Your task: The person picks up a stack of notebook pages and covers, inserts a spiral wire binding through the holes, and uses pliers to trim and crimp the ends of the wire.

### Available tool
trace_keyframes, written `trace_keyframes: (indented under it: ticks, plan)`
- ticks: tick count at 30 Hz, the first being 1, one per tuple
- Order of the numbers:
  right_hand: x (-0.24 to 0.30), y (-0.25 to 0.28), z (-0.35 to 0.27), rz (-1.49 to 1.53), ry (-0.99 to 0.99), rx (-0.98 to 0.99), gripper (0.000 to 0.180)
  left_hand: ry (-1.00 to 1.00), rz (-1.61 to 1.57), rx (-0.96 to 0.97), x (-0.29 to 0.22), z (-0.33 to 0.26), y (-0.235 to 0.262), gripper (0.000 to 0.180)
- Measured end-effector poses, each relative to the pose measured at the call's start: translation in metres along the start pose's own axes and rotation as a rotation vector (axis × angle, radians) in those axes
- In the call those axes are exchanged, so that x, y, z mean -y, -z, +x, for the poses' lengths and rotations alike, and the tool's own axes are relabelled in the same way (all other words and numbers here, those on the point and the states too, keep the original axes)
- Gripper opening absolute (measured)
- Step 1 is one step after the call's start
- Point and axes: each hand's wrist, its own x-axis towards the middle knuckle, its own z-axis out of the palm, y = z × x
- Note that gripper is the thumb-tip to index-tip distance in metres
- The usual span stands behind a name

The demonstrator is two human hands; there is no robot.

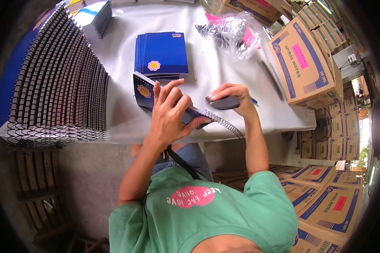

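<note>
Landmark = blue pile: smooth blue-covered pads on white cloth, slightly fanned at the left edge, count not resolvable. Top cover has small pale lettering in its far right corner and one pink flower sticker with a yellow centre at the near edge.

Left hand: on the wearer's side of blue pile, gripping one notebook, thumb under, fingers over. Notebook is tilted, dark blue cover, same flower motif. One thin coil runs at its edge, free length springing out rightward and bending back toward the wearer.

Right hand: right of blue pile and nearer the wearer, fingers wrapped round one smooth, dark, rounded piece; kind unclear. Blue tip shows just past that hand.

Left of blue pile: tall stack of coil-bound notebooks, dark rings in packed rows, too many to count. Smaller stack beyond, far-left of blue pile.

Right of blue pile: one crinkled clear plastic bag, bright pink inside; loose dark coils, count unclear; one cardboard carton, blue band, printed lettering, one pink label. Second printed carton farther out.

Well right of blue pile, wearer's side: floor cartons, similar print, two red-pink labels visible.
</note>
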Motion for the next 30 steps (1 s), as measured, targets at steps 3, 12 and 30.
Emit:
trace_keyframes:
  ticks: [3,12,30]
  plan:
    - [0.018,-0.014,0.003,0.402,0.441,0.129,0.009,-0.015,-0.011,0.001,0.0,0.001,0.001,0.047]
    - [0.003,-0.012,0.023,-0.22,-0.015,0.047,0.022,0.064,-0.189,-0.102,0.007,-0.005,-0.006,0.081]
    - [0.019,-0.032,0.052,-0.209,0.036,0.111,0.025,0.07,0.039,-0.194,0.053,0.006,0.019,0.063]
